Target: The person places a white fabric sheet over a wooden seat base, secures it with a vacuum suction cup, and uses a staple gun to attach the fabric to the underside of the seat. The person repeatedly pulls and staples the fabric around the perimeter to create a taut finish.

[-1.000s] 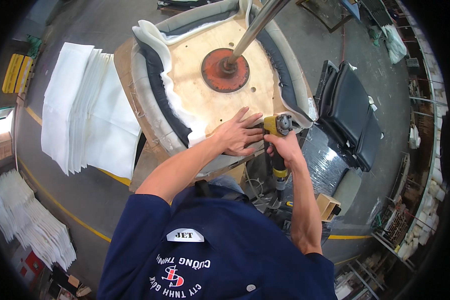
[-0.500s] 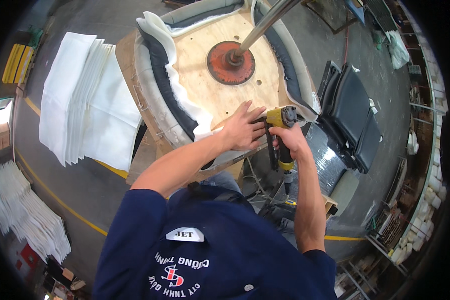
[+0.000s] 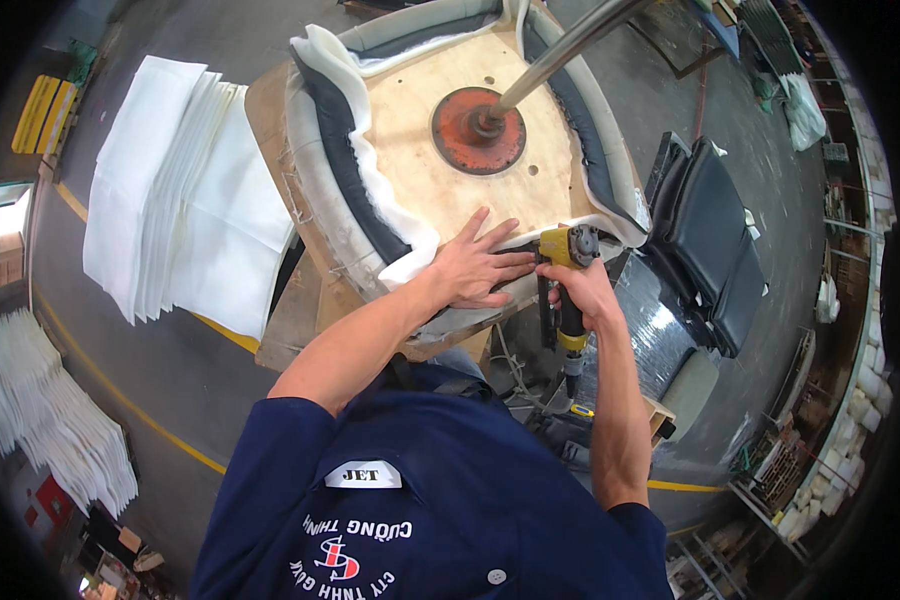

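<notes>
A plywood seat base [image 3: 420, 150] lies in front of me, ringed by black leather-like cover [image 3: 335, 130], white padding [image 3: 370, 180] and a grey outer rim [image 3: 307, 150]. My left hand [image 3: 480, 265] lies flat with spread fingers over the near edge, pressing the cover material there. In my right hand [image 3: 587, 290] is a yellow and black pneumatic staple gun [image 3: 562, 262], gripped by its handle. Its nose reaches to the near edge, beside my left fingertips. Whether the nose touches the material is hidden by my fingers.
A red round plate [image 3: 460, 130] and a metal pole [image 3: 580, 55] press on the wood's middle. White padding sheets [image 3: 160, 190] are stacked at left, more [image 3: 55, 410] below. Black upholstered cushions [image 3: 705, 240] lie at right. An air hose [image 3: 515, 365] hangs below the staple gun.
The view has shifted slightly, so the seat base sits a little lower and further right. My left hand's fingers are spread a bit wider. The staple gun stays at the near edge.
</notes>
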A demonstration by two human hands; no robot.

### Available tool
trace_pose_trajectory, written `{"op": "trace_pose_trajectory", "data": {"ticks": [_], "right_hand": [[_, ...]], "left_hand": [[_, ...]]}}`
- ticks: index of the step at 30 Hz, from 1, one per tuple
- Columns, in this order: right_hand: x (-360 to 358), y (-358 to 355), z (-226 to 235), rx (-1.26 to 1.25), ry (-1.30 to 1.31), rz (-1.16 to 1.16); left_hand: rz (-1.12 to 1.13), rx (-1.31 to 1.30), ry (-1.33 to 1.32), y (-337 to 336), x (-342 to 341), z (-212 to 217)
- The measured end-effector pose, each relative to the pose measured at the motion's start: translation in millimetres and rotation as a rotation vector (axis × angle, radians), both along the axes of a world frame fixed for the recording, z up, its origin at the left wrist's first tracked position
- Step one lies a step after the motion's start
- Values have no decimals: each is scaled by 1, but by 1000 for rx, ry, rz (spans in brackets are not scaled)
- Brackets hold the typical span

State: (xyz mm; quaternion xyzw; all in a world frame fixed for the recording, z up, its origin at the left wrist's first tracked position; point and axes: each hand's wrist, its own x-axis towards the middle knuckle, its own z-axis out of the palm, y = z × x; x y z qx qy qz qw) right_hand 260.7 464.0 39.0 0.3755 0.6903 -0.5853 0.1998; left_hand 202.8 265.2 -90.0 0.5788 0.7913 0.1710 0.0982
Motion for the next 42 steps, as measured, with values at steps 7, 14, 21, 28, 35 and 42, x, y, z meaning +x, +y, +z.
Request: {"op": "trace_pose_trajectory", "data": {"ticks": [7, 14, 21, 28, 35, 42], "right_hand": [[5, 3, -10, -44, -1, 1], [2, -6, -9, -6, -14, -2], [30, -12, -6, -43, 221, -187], [215, -44, -20, 126, 339, -546], [323, -75, -32, 135, 380, -808], [383, -52, -44, 60, 484, -755]], "left_hand": [[32, -28, -9, 2, 2, 0], [-11, -119, 43, 2, -2, 6], [-6, -53, 19, 2, -3, 8], [-72, -111, 14, 6, 1, 14], [-34, -162, 11, 13, 8, 33], [-46, 95, -105, 65, 94, 103]]}}
